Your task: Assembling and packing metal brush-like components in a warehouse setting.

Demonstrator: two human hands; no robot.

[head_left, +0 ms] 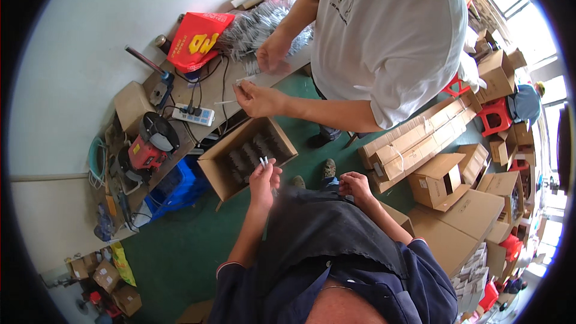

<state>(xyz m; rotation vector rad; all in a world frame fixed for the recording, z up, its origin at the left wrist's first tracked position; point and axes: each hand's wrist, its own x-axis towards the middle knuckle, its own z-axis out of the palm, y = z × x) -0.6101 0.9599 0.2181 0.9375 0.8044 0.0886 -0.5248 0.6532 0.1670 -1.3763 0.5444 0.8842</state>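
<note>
My left hand (262, 181) is closed on a couple of short white sticks (264, 161), whose pale ends stand up from between the fingers. It hovers at the near edge of an open cardboard box (229, 181), in which rows of dark grey parts (235, 164) lie. In front of my dark apron (324, 222), my right hand (355, 186) is curled with its fingers together; whatever it may hold is hidden. Across from me a co-worker's hands (259, 97) hold a thin whitish strip (225, 102) over the table edge.
On the table (296, 65) lie a heap of clear plastic pieces (264, 24), a red bag (195, 45), a power strip (193, 114) and a red-and-black machine (148, 145). Blue crates (174, 189) stand below. Long cartons (414, 138) and open boxes (437, 180) crowd the right.
</note>
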